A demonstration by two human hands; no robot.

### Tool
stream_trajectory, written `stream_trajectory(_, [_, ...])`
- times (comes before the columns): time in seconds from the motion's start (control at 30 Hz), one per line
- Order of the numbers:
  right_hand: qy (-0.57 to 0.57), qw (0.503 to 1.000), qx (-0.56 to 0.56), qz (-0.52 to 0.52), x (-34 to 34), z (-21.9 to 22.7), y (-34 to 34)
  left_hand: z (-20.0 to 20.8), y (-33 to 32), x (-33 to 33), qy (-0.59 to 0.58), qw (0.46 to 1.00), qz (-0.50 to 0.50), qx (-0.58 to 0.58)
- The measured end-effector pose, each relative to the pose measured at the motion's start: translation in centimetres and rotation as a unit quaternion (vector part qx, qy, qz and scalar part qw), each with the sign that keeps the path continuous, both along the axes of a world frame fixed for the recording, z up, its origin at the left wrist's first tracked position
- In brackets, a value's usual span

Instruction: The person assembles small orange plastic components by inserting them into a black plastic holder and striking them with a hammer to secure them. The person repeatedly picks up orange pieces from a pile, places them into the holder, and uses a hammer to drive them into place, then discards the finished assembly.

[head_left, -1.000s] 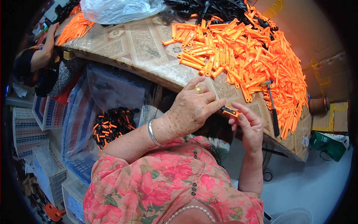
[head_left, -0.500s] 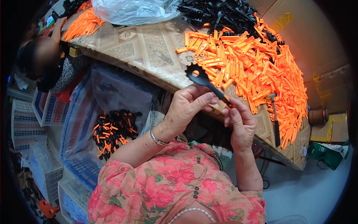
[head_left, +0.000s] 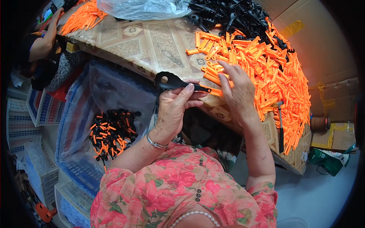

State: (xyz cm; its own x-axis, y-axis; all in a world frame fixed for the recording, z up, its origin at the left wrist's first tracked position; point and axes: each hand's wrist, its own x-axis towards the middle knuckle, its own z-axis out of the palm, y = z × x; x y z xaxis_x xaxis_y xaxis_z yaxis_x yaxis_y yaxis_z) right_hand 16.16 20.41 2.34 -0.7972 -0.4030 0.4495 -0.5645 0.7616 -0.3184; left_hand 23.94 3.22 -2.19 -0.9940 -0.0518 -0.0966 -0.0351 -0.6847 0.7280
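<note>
My left hand (head_left: 173,106) is closed around a black pasta server (head_left: 170,82), its toothed head with a round hole pointing left above the table edge. An orange piece (head_left: 216,92) shows at the end of the server's narrow handle; whether it is joined on cannot be made out. My right hand (head_left: 240,92) is over the near-left edge of a pile of orange plastic handles (head_left: 266,81), with its fingers stretched out and apart. The fingertips are close to a few loose handles; contact is unclear.
Black utensil heads (head_left: 235,15) are heaped at the back beside a clear plastic bag (head_left: 144,8). A hammer (head_left: 280,127) lies at the right. Below left, a lined blue crate (head_left: 81,167) holds black-and-orange utensils (head_left: 112,133). Another person's arm (head_left: 47,41) is at far left.
My left hand has moved left and down with the pasta server, which has turned nearly level. My right hand has let go of its handle and moved up to the orange pile.
</note>
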Motion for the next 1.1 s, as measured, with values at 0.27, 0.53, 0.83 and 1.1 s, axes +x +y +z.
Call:
stream_trajectory(0.27, [0.059, 0.979, 0.175, -0.087, -5.6, -1.7, -3.1, -0.1, -1.7, 0.5, 0.02, 0.998, 0.058, -0.031])
stream_trajectory(0.53, [-0.021, 0.992, 0.072, -0.097, -5.3, -1.8, -0.7, -0.4, -1.7, 0.7, 0.007, 0.998, 0.053, -0.026])
stream_trajectory(0.83, [0.063, 0.974, -0.132, -0.172, -5.2, -1.7, 7.3, -0.3, -0.5, 0.9, 0.014, 0.999, 0.016, -0.027])
stream_trajectory(1.1, [0.101, 0.989, -0.017, -0.11, -2.3, -1.0, 9.1, -0.2, 1.1, 0.7, 0.0, 0.999, -0.017, -0.034])
